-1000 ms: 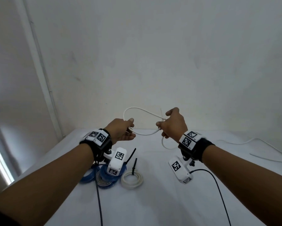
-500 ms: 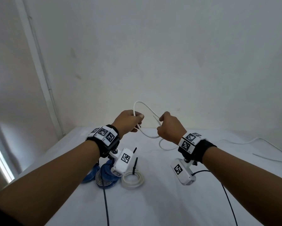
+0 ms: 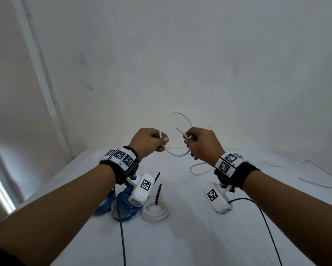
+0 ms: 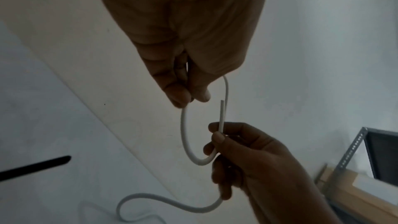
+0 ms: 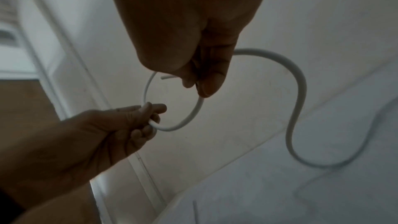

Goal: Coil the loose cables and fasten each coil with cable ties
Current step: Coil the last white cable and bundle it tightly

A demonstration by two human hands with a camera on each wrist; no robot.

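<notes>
A white cable [image 3: 175, 113] forms one round loop in the air between my hands, above the table's far end. My left hand [image 3: 151, 140] pinches the loop's left side [image 4: 183, 125] between thumb and fingers. My right hand [image 3: 199, 143] grips the loop's right side, and the cable's cut end [image 3: 180, 131] sticks up and left out of its fingers [image 5: 163, 77]. The rest of the cable [image 3: 197, 170] hangs from my right hand down to the table and trails off to the right [image 5: 299, 108].
On the white table [image 3: 180, 237] near my left forearm lie a white coil [image 3: 155, 210] bound with a black tie, and blue coils [image 3: 123, 208] beside it. Thin white cable [image 3: 314, 169] runs along the table's right side. A wall stands close behind.
The crossed figure-of-eight loop has turned into one open round loop. Both hands rose, and the cable's cut end now points up out of my right hand.
</notes>
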